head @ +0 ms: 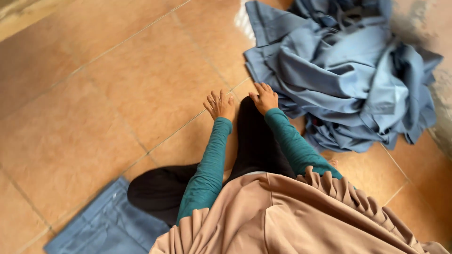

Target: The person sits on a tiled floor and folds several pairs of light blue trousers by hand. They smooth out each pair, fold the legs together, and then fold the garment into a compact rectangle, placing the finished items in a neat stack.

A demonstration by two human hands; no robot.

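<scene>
both hands empty w/ fingers spread, left hand (pixel 219 105) flat on the tiled floor (pixel 94 108), right hand (pixel 264 97) resting on a black-clad knee (pixel 252 136) as if bracing, crumpled blue cloth pile (pixel 348 80) just beyond right fingertips, folded blue piece (pixel 106 226) behind the left.

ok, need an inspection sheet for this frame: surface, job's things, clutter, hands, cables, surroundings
surface: orange-brown tiled floor, glossy, grout lines visible.
job's things: crumpled pile of blue garments just beyond the right hand; black-clad knee under that hand.
clutter: flat blue cloth lying at lower left, apart from the pile.
hands: left hand open, fingers spread, resting beside the knee, on the floor it seems; right hand open, palm down on the knee, near the pile's edge. Neither holds anything.
cables: nothing seen.
surroundings: rough pale wall at right; teal sleeves, tan garment in foreground.
</scene>
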